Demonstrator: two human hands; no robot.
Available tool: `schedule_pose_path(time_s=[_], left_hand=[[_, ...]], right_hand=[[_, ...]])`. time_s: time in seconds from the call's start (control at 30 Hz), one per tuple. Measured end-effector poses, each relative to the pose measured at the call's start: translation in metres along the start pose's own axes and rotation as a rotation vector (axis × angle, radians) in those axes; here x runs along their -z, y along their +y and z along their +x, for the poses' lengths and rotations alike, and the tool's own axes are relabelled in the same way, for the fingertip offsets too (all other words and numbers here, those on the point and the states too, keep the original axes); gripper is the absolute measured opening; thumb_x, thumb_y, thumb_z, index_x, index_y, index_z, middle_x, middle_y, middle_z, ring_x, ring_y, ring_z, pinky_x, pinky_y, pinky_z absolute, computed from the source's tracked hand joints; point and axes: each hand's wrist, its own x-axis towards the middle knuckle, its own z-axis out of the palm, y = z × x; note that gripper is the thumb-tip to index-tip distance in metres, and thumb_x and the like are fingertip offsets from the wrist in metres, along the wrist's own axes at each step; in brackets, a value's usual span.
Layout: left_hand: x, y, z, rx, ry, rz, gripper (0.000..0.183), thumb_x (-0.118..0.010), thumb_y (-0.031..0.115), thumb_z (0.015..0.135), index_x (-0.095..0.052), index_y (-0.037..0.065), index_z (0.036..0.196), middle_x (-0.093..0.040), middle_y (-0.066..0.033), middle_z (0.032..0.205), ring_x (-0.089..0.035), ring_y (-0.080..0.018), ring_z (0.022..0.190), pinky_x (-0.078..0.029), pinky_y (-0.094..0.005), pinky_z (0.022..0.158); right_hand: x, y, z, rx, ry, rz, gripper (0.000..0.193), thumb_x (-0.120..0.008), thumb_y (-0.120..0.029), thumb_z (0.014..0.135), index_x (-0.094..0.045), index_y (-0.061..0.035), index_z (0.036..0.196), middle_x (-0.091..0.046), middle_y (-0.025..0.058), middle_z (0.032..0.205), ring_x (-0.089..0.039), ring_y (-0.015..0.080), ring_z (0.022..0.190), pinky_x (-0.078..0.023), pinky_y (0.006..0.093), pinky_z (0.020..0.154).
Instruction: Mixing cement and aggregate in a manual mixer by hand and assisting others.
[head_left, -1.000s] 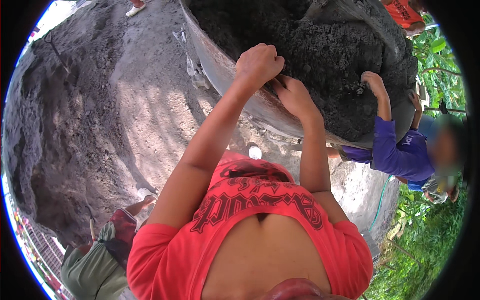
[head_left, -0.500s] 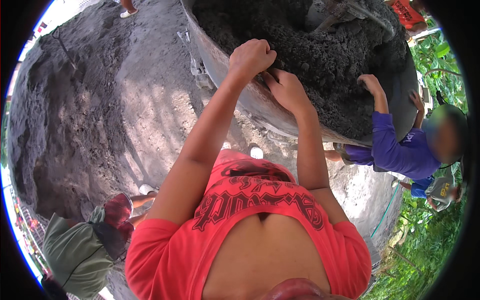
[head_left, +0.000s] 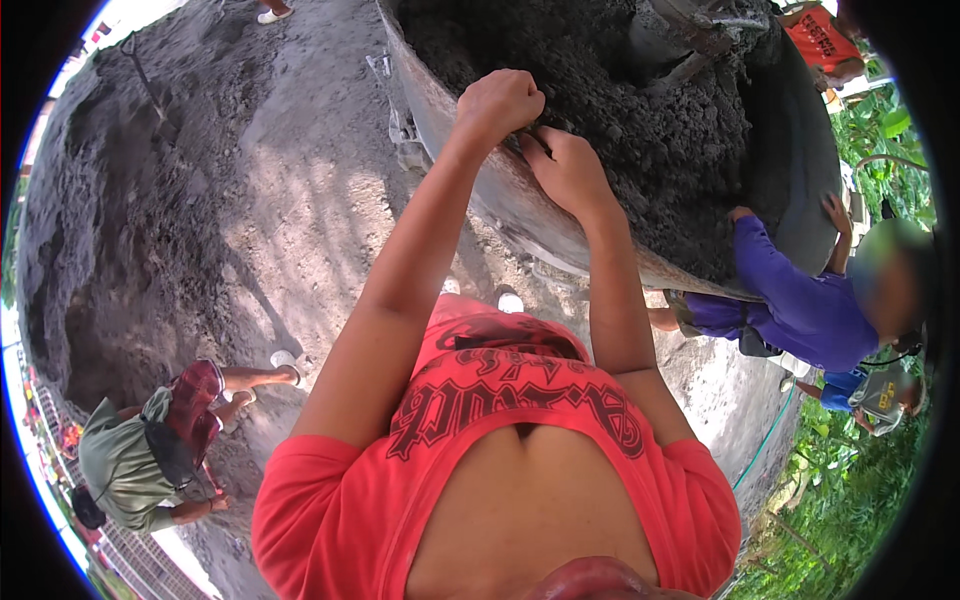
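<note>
Both my hands meet over the near rim of a large round metal mixing pan (head_left: 500, 190), which holds a dark grey, crumbly mix (head_left: 640, 150) that looks like mortar or concrete. My left hand (head_left: 502, 104) is closed like a fist, with its fingertips curled out of sight. Close beside it, slightly lower and to the right, my right hand (head_left: 568, 172) bends over the rim, its thumb and fingers drawn together. Anything small between the fingers is hidden. Metal mixing arms (head_left: 695, 60) stick up out of the mix at the far side.
A co-worker in a purple shirt (head_left: 800, 310) leans into the pan's right side. Someone in a green shirt (head_left: 125, 460) is at the lower left. A big grey sand heap (head_left: 110, 220) with a shovel (head_left: 150, 85) fills the left; an orange-shirted person (head_left: 820, 45) stands beyond the pan.
The purple-shirted co-worker has reached lower into the pan. The green-shirted person has stepped leftward, away from me. My hands stay together at the rim, barely shifted.
</note>
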Motion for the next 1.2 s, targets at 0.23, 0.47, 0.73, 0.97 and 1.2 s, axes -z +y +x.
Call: schedule_pose_path(time_s=[0.23, 0.47, 0.73, 0.97, 1.2], left_hand=[[-0.001, -0.003, 0.001, -0.021, 0.019, 0.011, 0.030, -0.050, 0.021, 0.083, -0.075, 0.014, 0.099, -0.071, -0.0105, 0.106, -0.066, -0.0331, 0.101, -0.053, -0.0431, 0.088], [0.001, -0.003, 0.004, -0.009, -0.037, 0.023, 0.034, -0.049, 0.024, 0.086, -0.073, 0.018, 0.109, -0.070, -0.0076, 0.113, -0.065, -0.0295, 0.107, -0.052, -0.0415, 0.090], [0.008, 0.004, -0.003, -0.016, -0.058, -0.030, 0.036, -0.049, 0.020, 0.084, -0.073, 0.022, 0.110, -0.071, -0.0055, 0.111, -0.065, -0.0284, 0.105, -0.052, -0.0404, 0.090], [0.005, -0.003, -0.001, -0.056, -0.017, -0.078, 0.031, -0.050, 0.020, 0.084, -0.077, 0.023, 0.099, -0.072, -0.0064, 0.107, -0.067, -0.0287, 0.102, -0.053, -0.0396, 0.089], [0.003, -0.005, -0.001, -0.166, 0.094, -0.122, 0.029, -0.051, 0.015, 0.087, -0.077, 0.019, 0.100, -0.072, -0.0073, 0.105, -0.068, -0.0276, 0.094, -0.054, -0.0381, 0.084]], right_hand=[[-0.001, 0.000, 0.001, 0.017, 0.006, -0.023, 0.035, -0.056, -0.030, 0.095, -0.066, 0.0036, 0.091, -0.066, 0.0274, 0.092, -0.064, 0.0443, 0.087, -0.050, 0.0490, 0.077], [0.000, -0.002, 0.002, 0.041, 0.018, -0.020, 0.036, -0.055, -0.030, 0.095, -0.066, 0.0035, 0.089, -0.066, 0.0269, 0.089, -0.065, 0.0440, 0.086, -0.050, 0.0488, 0.075], [-0.002, 0.002, 0.004, 0.021, 0.010, -0.009, 0.036, -0.054, -0.032, 0.096, -0.068, 0.0017, 0.096, -0.067, 0.0262, 0.092, -0.065, 0.0433, 0.089, -0.050, 0.0483, 0.078], [0.001, -0.006, 0.001, -0.011, -0.014, 0.027, 0.033, -0.054, -0.030, 0.096, -0.068, -0.0003, 0.096, -0.068, 0.0246, 0.091, -0.065, 0.0422, 0.088, -0.049, 0.0479, 0.077], [-0.004, 0.003, 0.006, 0.201, 0.092, -0.001, 0.024, -0.059, -0.023, 0.092, -0.067, 0.0001, 0.089, -0.067, 0.0218, 0.086, -0.065, 0.0402, 0.080, -0.049, 0.0463, 0.070]])
